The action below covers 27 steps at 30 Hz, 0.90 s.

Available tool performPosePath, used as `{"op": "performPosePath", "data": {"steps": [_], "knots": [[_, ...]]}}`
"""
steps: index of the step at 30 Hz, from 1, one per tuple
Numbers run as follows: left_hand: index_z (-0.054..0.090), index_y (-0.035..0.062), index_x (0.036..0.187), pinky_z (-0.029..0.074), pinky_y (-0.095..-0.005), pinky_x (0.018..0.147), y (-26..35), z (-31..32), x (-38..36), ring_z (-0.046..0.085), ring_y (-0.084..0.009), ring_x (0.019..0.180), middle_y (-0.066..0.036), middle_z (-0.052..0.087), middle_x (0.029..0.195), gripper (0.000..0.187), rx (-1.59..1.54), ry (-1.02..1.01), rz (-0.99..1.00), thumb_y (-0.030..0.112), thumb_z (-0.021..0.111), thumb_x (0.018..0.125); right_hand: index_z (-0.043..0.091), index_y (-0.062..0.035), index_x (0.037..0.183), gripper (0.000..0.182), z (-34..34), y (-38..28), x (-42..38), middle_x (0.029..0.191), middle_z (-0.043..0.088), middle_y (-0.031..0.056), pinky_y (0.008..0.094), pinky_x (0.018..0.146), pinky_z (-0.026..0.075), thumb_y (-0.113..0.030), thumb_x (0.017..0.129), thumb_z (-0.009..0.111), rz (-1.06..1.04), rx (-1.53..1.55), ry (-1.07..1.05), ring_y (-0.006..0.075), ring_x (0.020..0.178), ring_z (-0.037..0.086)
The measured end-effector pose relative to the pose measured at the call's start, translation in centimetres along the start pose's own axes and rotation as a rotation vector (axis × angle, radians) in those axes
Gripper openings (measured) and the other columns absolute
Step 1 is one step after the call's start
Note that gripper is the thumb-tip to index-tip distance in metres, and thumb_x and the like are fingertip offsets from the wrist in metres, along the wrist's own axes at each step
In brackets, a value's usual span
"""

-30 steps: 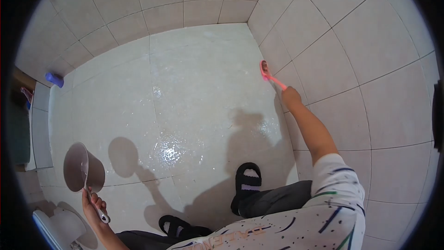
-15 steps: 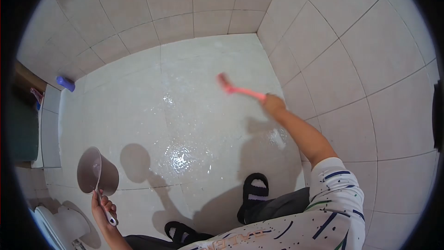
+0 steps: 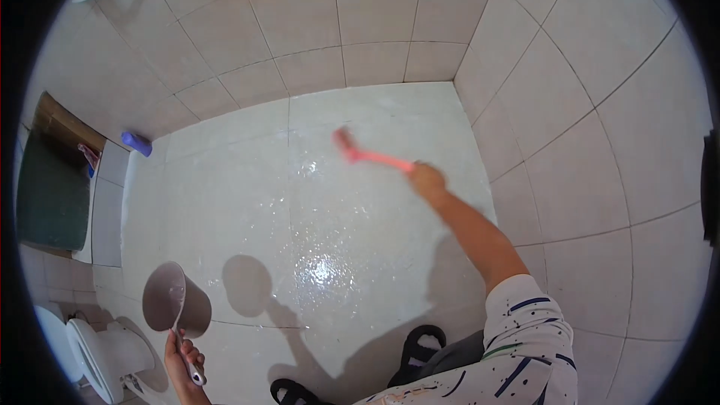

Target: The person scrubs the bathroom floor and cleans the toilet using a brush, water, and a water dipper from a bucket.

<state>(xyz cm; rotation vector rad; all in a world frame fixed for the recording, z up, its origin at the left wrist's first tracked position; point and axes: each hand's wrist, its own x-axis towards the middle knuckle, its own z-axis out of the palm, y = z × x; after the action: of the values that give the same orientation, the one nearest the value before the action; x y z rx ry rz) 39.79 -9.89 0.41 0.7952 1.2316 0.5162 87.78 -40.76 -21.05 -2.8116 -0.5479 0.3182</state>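
My right hand grips the handle of a pink scrub brush, whose head rests on the wet white tiled floor toward the far wall. My arm stretches out over the floor from the lower right. At the lower left, my left hand holds a grey plastic dipper by its long handle, the cup raised above the floor and throwing a round shadow to its right.
A white toilet stands at the bottom left. A purple bottle lies at the far left by the wall, beside a green mat in a doorway. Tiled walls close the far side and the right. My black sandals stand near the bottom.
My right hand swung the pink brush from the right wall's base leftward onto the open floor. The view tilted up and the dipper stayed raised in my left hand.
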Motion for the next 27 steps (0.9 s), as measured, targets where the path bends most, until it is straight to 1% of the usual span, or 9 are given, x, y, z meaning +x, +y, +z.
{"op": "performPosePath", "data": {"steps": [3,5,8,11,13,17,20,24,27], "knots": [[0.052,0.012,0.083,0.029,-0.0212,0.031,0.0,0.8,-2.0,0.031,-0.0041,0.03,0.007,0.035,0.043,0.026,0.013,0.011,-0.025,0.035,0.039,0.083,0.057,-0.0053,0.082,0.031,-4.1,6.6,4.9,0.08,0.058,0.0143,0.0403,0.061,0.045,-0.032,0.078,0.042,0.533,0.053,0.249,0.0307,0.074,0.057],[0.052,0.011,0.083,0.03,-0.0214,0.032,0.7,0.8,-2.9,0.032,-0.0044,0.03,0.007,0.036,0.043,0.027,-0.048,-0.03,-0.074,0.035,0.038,0.083,0.056,-0.0043,0.083,0.031,-5.8,7.6,6.3,0.081,0.058,0.0153,0.0399,0.061,0.046,-0.03,0.08,0.04,0.666,0.178,0.282,0.0311,0.074,0.057],[0.043,0.0058,0.086,0.024,-0.0214,0.036,1.8,3.4,-4.5,0.027,-0.0078,0.037,0.003,0.032,0.048,0.021,-0.066,0.038,-0.151,0.027,0.038,0.084,0.055,-0.0052,0.085,0.032,-1.8,5.0,9.3,0.081,0.058,0.0146,0.0401,0.063,0.045,-0.032,0.079,0.04,0.571,0.229,0.318,0.0309,0.076,0.056],[0.052,0.0077,0.084,0.037,-0.0234,0.036,0.5,1.9,-3.4,0.037,-0.0064,0.032,0.005,0.039,0.044,0.032,-0.095,-0.071,-0.233,0.036,0.037,0.083,0.055,-0.0055,0.088,0.033,-0.7,-0.4,9.1,0.083,0.058,0.0152,0.0406,0.067,0.044,-0.034,0.079,0.041,0.466,0.158,0.247,0.0309,0.08,0.055],[0.052,0.0076,0.084,0.038,-0.0242,0.036,0.4,2.1,-3.2,0.037,-0.0063,0.032,0.005,0.039,0.044,0.033,-0.135,-0.061,-0.262,0.036,0.037,0.083,0.055,-0.0049,0.087,0.034,-2.0,-2.2,8.2,0.085,0.057,0.0164,0.041,0.07,0.043,-0.034,0.078,0.04,0.107,0.108,0.002,0.0307,0.083,0.054],[0.053,0.0084,0.086,0.039,-0.0268,0.037,0.7,1.7,-4.2,0.036,-0.0062,0.031,0.005,0.038,0.043,0.032,-0.13,-0.049,-0.222,0.035,0.035,0.083,0.059,-0.0023,0.075,0.037,-3.1,4.4,10.5,0.075,0.058,0.0174,0.0417,0.061,0.044,-0.034,0.079,0.04,0.505,0.219,0.27,0.0338,0.071,0.056],[0.052,0.0098,0.085,0.039,-0.0268,0.037,0.9,0.3,-5.3,0.036,-0.0062,0.03,0.005,0.038,0.042,0.03,-0.114,-0.041,-0.198,0.035,0.035,0.083,0.054,-0.0012,0.084,0.036,-2.3,1.6,9.1,0.083,0.056,0.0191,0.0421,0.065,0.044,-0.033,0.08,0.038,0.586,0.349,0.321,0.0336,0.078,0.055],[0.05,0.0121,0.084,0.033,-0.0244,0.034,1.3,-0.7,-6.8,0.031,-0.0063,0.03,0.005,0.035,0.042,0.026,-0.061,0.062,-0.173,0.034,0.036,0.083,0.052,-0.0052,0.089,0.034,4.1,-10.4,5.4,0.087,0.055,0.0176,0.0417,0.069,0.042,-0.035,0.079,0.04,0.181,0.297,-0.067,0.0327,0.083,0.053],[0.05,0.0117,0.081,0.029,-0.0221,0.033,1.3,-1.9,-7.9,0.029,-0.0053,0.029,0.006,0.034,0.042,0.025,-0.053,0.153,-0.144,0.034,0.04,0.082,0.055,-0.0075,0.089,0.032,4.4,-19.3,-1.7,0.089,0.057,0.0134,0.0404,0.068,0.043,-0.034,0.076,0.043,-0.349,0.109,-0.334,0.0297,0.081,0.055]]}}
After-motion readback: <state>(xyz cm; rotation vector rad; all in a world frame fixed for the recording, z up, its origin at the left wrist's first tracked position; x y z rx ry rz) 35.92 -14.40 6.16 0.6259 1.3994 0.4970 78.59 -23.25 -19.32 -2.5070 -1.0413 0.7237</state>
